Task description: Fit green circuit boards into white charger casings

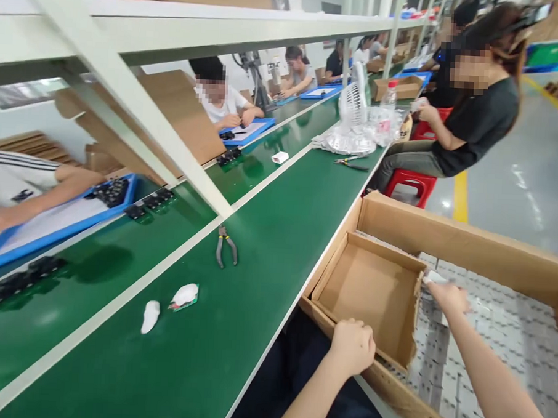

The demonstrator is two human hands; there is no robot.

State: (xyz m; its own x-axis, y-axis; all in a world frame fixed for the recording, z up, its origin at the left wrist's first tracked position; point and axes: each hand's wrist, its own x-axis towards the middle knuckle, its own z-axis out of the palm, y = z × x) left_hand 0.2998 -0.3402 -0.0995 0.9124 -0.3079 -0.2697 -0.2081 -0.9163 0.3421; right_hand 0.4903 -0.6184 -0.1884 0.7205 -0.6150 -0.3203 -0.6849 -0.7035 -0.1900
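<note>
My left hand point(354, 346) is closed over the near rim of a large cardboard box point(472, 233), beside a shallow cardboard tray point(368, 287) that sits inside it. Farther right, over the same box, my right hand point(448, 299) pinches a small white box point(435, 277) near the tray's torn right edge. Beneath that hand, rows of small white boxes point(509, 324) with dark markings fill the large box. Part of the held box is hidden by my fingers.
On the green bench point(268, 251) lie pliers point(225, 247), two white lumps point(151, 316), a white carton point(280, 157) and a second pair of pliers point(352, 163). A fan point(352, 104) and a bottle point(387, 112) stand farther off. A slanted post point(136, 98) crosses the bench; co-workers sit around.
</note>
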